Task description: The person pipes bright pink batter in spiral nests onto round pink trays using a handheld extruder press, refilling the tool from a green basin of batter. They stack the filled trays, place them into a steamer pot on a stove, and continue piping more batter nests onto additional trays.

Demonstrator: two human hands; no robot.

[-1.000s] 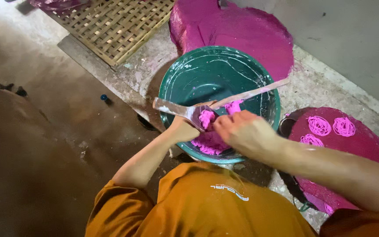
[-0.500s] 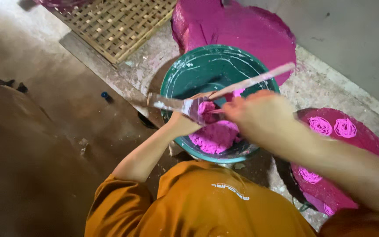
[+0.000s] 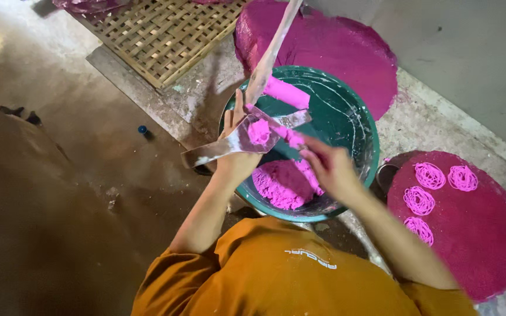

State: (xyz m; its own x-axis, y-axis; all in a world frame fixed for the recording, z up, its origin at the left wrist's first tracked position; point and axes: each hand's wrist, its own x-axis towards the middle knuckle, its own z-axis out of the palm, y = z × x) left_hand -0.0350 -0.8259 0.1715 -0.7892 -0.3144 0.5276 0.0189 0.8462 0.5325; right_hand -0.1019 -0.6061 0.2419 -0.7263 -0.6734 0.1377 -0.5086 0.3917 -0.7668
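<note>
My left hand (image 3: pixel 236 159) grips a hinged metal press (image 3: pixel 229 143) over a green basin (image 3: pixel 370 136). The press's upper arm (image 3: pixel 272 51) stands swung up and away, with a pink dough plug (image 3: pixel 287 92) on it. Pink dough smears the lower part of the press. My right hand (image 3: pixel 330 168) reaches in from the right, its fingertips pinching a bit of pink dough (image 3: pixel 295 139) at the press. A heap of pink dough (image 3: pixel 279 186) lies in the basin's near side. My orange sleeves and shirt fill the bottom of the view.
A round pink mat (image 3: pixel 469 246) at the right carries several pink noodle coils (image 3: pixel 420 200). Another pink mat (image 3: pixel 329 44) lies behind the basin. A woven bamboo tray (image 3: pixel 165 35) sits at the back left, a small blue cap (image 3: pixel 142 129) on the floor.
The press's upper arm has swung from nearly flat to upright. My right hand has left that arm and come down to the dough at the press.
</note>
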